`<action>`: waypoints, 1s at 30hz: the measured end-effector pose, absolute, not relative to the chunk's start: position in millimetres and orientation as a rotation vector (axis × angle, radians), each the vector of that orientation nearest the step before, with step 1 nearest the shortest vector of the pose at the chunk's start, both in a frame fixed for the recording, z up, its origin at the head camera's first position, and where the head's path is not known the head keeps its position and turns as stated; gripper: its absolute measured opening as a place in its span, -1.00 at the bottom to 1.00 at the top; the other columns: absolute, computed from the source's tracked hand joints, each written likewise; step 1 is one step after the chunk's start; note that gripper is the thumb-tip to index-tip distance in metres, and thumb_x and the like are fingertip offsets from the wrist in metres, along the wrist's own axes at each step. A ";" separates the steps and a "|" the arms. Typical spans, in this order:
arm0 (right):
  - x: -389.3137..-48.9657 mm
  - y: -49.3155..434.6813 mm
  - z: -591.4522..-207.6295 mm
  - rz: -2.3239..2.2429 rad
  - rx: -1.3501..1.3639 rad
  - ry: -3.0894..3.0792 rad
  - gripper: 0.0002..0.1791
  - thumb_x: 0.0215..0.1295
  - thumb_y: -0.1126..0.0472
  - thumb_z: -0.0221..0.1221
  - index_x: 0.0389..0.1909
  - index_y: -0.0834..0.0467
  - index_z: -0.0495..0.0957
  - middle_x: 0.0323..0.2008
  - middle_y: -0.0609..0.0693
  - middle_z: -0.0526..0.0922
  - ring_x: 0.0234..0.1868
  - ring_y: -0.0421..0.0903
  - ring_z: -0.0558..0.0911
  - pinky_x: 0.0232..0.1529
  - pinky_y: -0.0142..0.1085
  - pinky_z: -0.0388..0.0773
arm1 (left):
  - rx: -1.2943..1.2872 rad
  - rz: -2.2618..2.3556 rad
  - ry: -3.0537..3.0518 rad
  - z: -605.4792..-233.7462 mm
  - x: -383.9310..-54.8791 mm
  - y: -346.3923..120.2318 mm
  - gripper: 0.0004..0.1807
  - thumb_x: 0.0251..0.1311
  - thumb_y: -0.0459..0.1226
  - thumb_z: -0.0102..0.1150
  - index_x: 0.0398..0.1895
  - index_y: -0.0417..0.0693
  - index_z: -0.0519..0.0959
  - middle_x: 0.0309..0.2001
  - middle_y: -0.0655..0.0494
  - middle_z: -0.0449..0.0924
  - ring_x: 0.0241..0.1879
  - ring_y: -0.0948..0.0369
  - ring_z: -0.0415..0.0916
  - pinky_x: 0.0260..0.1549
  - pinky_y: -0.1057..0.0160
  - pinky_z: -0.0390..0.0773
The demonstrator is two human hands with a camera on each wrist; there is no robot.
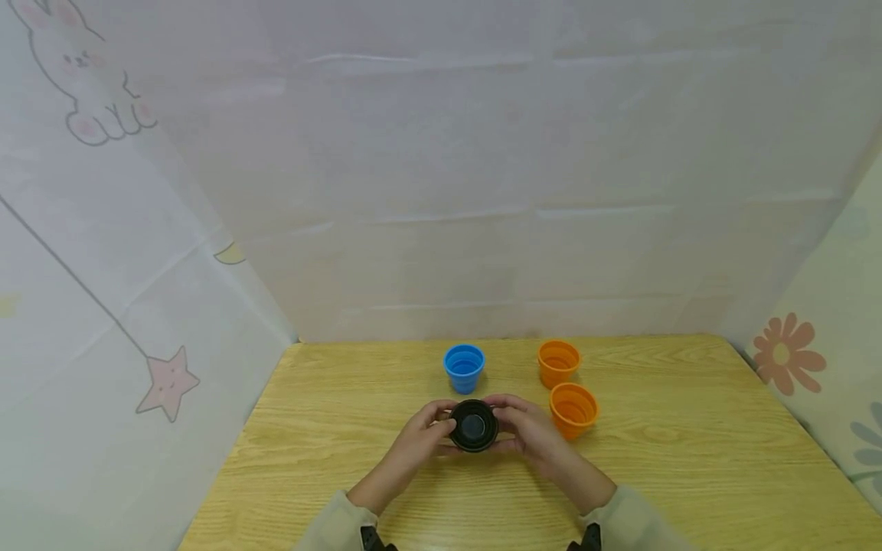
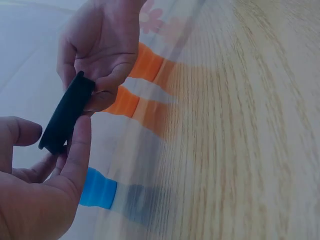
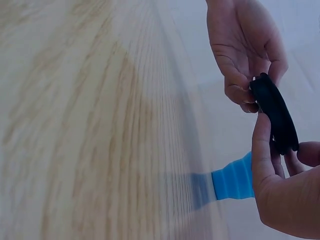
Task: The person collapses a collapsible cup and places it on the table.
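A black collapsible cup, folded down to a flat disc, is held off the wood-grain table between both hands. My left hand pinches its left edge, thumb on the near face. On the opposite edge my right hand grips it with thumb and fingers. The left wrist view shows the folded cup edge-on, tilted, with fingertips at both ends. Seen in the right wrist view, the cup's thin side also faces the camera; some fingers behind it are hidden.
A blue cup stands extended just beyond the hands. To the right are two extended orange cups, one farther back and one nearer, close to my right wrist. A pale cloth wall rises behind the table.
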State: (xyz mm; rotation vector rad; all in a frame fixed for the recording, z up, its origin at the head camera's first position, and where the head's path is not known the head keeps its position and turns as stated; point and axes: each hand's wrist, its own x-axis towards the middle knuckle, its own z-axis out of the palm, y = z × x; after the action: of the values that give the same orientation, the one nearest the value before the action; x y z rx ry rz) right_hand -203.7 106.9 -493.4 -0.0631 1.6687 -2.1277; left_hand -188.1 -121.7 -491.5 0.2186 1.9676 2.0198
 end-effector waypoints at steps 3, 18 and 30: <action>-204.1 105.5 -493.8 -2.131 -0.070 1.660 -0.62 0.53 0.22 0.02 0.26 0.26 0.50 0.12 0.12 0.63 -0.02 -0.02 0.65 -0.04 -0.02 0.70 | 0.197 2.023 1.946 -490.7 -189.2 -123.2 -0.54 0.48 -0.29 0.01 0.35 -0.35 0.35 0.04 -0.16 0.49 -0.06 0.13 0.61 0.00 -0.13 0.66; -214.7 99.6 -502.1 -2.057 -0.014 1.749 -0.60 0.50 0.21 0.05 0.27 0.23 0.53 0.05 0.10 0.68 -0.12 -0.03 0.69 -0.07 -0.02 0.71 | 0.113 2.007 1.861 -499.4 -200.1 -132.0 -0.53 0.50 -0.26 0.00 0.38 -0.26 0.38 0.21 -0.29 0.46 0.04 0.02 0.61 0.00 -0.06 0.67; -224.5 92.6 -516.8 -2.057 0.010 1.689 -0.60 0.41 0.25 0.10 0.22 0.27 0.53 -0.04 0.07 0.71 -0.18 -0.04 0.70 -0.09 0.01 0.70 | 0.088 1.920 1.877 -510.3 -212.6 -142.2 -0.52 0.48 -0.26 0.00 0.39 -0.26 0.40 0.19 -0.18 0.56 -0.04 0.07 0.65 -0.05 0.05 0.70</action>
State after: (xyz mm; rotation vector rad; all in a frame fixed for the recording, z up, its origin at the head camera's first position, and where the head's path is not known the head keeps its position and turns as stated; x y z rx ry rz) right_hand -224.5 92.6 -516.8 0.0101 1.6887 -2.0567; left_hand -212.6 -142.2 -510.3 0.0884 1.8768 1.9204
